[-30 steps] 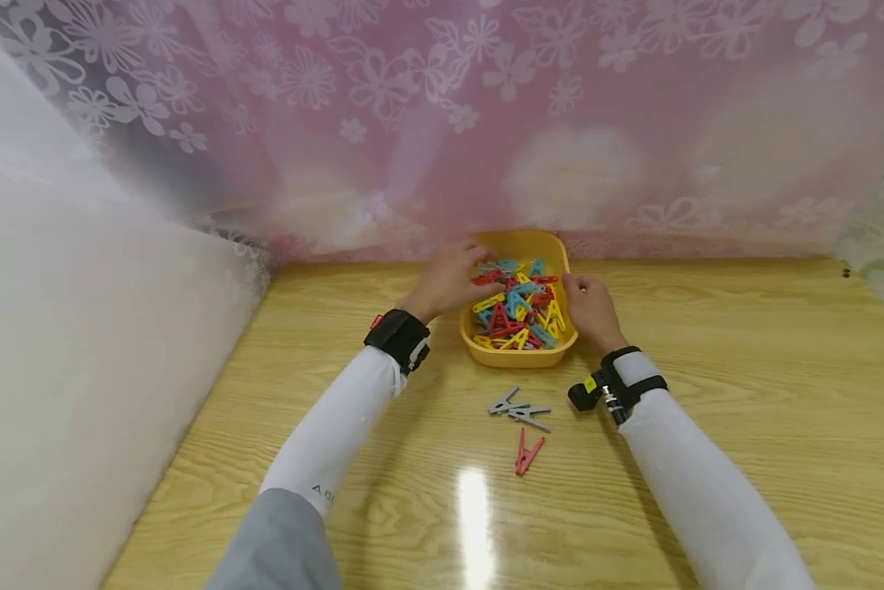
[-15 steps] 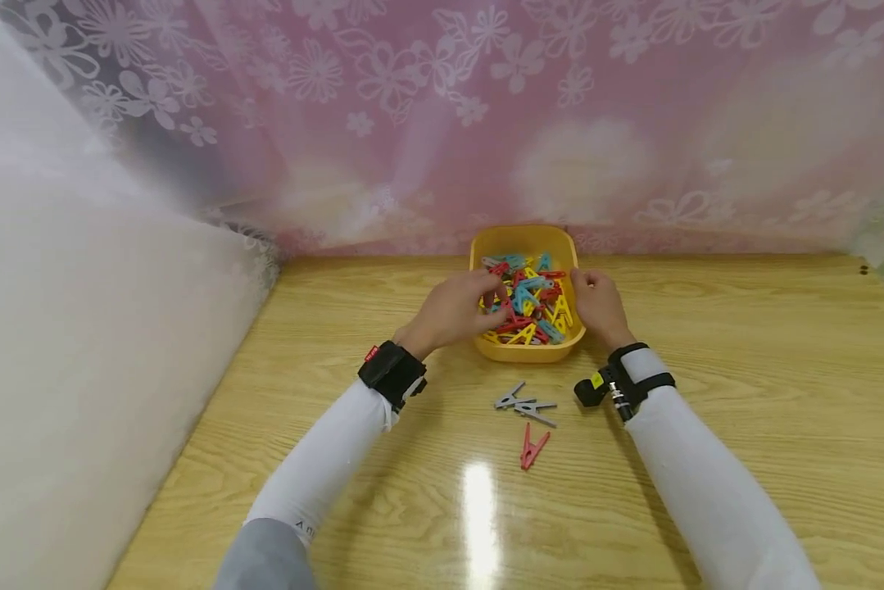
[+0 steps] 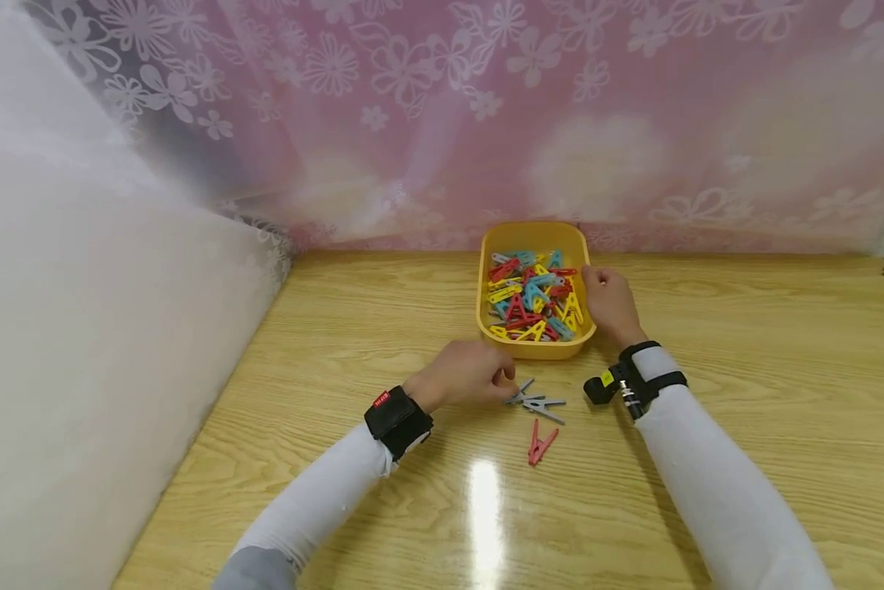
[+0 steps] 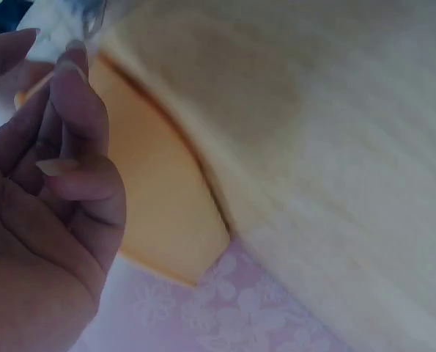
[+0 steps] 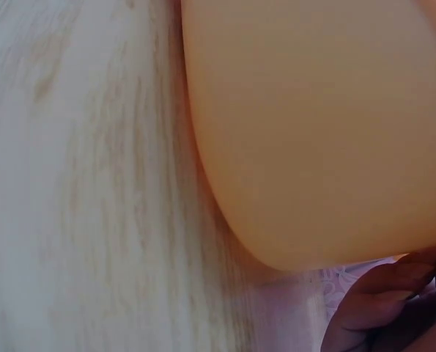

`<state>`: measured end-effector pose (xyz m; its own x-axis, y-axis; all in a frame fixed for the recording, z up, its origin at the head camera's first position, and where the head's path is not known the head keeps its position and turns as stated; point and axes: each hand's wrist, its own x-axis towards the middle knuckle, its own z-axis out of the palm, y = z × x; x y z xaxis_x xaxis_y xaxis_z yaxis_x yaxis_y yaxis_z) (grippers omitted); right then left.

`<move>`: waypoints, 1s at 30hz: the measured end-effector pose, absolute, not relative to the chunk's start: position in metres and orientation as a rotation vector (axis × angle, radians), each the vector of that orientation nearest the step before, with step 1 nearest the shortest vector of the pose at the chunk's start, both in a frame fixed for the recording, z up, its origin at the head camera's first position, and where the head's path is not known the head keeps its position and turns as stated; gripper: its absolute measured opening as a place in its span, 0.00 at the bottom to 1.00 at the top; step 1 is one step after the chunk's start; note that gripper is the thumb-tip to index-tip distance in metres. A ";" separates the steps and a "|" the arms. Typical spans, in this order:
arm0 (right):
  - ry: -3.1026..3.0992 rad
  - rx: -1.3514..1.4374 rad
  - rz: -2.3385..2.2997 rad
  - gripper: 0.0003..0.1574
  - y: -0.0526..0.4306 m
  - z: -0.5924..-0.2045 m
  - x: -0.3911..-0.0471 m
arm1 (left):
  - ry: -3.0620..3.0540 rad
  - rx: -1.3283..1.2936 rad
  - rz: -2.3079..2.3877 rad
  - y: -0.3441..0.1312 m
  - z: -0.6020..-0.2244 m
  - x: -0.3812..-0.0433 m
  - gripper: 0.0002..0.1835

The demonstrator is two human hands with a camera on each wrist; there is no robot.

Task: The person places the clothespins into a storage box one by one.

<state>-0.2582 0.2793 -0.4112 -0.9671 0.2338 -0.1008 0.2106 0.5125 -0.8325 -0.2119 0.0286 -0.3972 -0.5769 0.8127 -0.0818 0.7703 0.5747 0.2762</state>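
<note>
A yellow plastic basket [image 3: 537, 351] stands against the curtain and holds many clothespins [image 3: 533, 295] in red, yellow, blue and grey. My right hand [image 3: 611, 305] grips its right rim; the right wrist view shows curled fingers [image 5: 379, 297] by the basket wall [image 5: 313, 147]. In front of the basket, my left hand [image 3: 471, 373] is low over the table with its fingertips at a grey clothespin [image 3: 526, 388], partly covering it. The left wrist view shows the left hand [image 4: 64, 176] with bent fingers and a gap between thumb and index. A second grey clothespin [image 3: 543, 406] lies alongside, and a red clothespin [image 3: 540, 444] lies nearer.
The wood-grain table [image 3: 324, 328] ends at a pink flowered curtain [image 3: 442, 147] behind the basket. A pale wall or sheet [image 3: 102, 328] rises along the left side. Light glares off the tabletop near the front.
My left hand has come out of the basket toward me and down to the grey clothespins on the table. My right hand has stayed at the basket's right rim.
</note>
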 end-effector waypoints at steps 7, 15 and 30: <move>-2.701 -0.392 1.477 0.41 0.281 -0.414 -0.258 | 2.681 1.261 0.202 0.046 -0.403 -0.208 0.16; -2.704 -0.383 1.482 0.42 0.280 -0.415 -0.256 | 2.773 1.210 0.147 0.059 -0.409 -0.205 0.22; -2.682 -0.371 1.503 0.39 0.280 -0.413 -0.259 | 2.814 1.198 0.068 0.067 -0.412 -0.203 0.21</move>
